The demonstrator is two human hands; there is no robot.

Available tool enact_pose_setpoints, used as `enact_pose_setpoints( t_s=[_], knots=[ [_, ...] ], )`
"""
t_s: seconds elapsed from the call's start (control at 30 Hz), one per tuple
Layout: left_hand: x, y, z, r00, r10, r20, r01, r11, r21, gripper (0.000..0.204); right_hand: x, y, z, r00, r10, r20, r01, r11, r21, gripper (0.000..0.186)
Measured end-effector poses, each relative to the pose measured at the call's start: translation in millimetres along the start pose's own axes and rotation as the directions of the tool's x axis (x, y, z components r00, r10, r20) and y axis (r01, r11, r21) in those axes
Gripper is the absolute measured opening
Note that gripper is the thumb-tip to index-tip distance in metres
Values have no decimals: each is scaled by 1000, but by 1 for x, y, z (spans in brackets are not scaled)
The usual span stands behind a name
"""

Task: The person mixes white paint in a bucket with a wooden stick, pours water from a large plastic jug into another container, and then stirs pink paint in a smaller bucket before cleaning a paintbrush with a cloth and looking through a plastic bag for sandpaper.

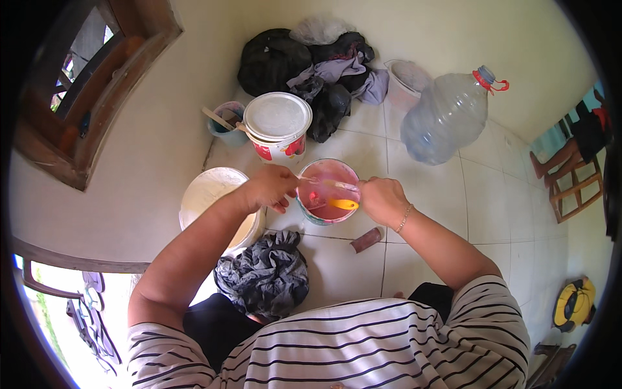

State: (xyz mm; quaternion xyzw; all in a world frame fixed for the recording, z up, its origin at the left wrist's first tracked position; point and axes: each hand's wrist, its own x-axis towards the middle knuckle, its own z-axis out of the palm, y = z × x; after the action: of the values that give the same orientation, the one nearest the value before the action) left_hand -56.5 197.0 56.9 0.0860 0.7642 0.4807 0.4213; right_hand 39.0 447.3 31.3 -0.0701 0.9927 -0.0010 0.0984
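Bucket (337, 169), round, pink-smeared on its inner wall and bluish green outside, stands on pale floor tiles (424, 201) in the head view, between the person's two hands. The right hand (383, 202), a thin bracelet (404, 218) at its wrist, is closed around one end of a narrow, pale, paint-smeared stick-like tool (345, 186) that reaches left over the bucket's opening. The left hand (271, 188) is at the opposite side of the rim, its thumb and forefinger brought close together by a thin whitish piece (306, 179); blur hides whether they grip it, and whether that piece joins the tool. A stubby yellow handle (344, 203) shows inside the bucket, below the tool.

Partly behind the left forearm stands a wide white bucket with a cream-coated inside (208, 188), and near it lies a crumpled dark grey cloth (265, 272). Farther off is a white lidded pail with red printing (278, 115), beside a small blue-grey pot (234, 137) with a wooden stick (218, 118) leaning in it. A reddish-brown block (367, 240) lies near the bucket. A large clear plastic bottle with a red neck ring (447, 117) stands near the wall.
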Motion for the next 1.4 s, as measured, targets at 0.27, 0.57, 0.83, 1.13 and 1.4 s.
enact_pose_setpoints(
  t_s=[0.27, 0.57, 0.83, 1.13, 1.4],
  knots=[
    [33, -18, 52, 822, 559, -105, -273, 550, 789, 37, 2, -1, 0, 1000, 15, -16, -15, 1000, -9, 17],
    [42, 12, 52, 754, 656, -13, -321, 386, 865, 15, 0, 4, -15, 992, 64, 108, -71, 996, 57, 16],
    [63, -7, 90, 807, 580, -109, -362, 632, 685, 24, 4, 9, -21, 991, 127, 46, -134, 958, 253, 22],
    [52, -6, 18, 861, 311, -403, -234, 945, 229, 24, -15, 3, -3, 996, 3, -89, -2, 1000, 15, 33],
    [86, 4, 16, 957, 149, -247, -158, 987, -18, 27, -11, 6, -14, 991, -119, 56, 122, 992, -42, 33]
  ],
)
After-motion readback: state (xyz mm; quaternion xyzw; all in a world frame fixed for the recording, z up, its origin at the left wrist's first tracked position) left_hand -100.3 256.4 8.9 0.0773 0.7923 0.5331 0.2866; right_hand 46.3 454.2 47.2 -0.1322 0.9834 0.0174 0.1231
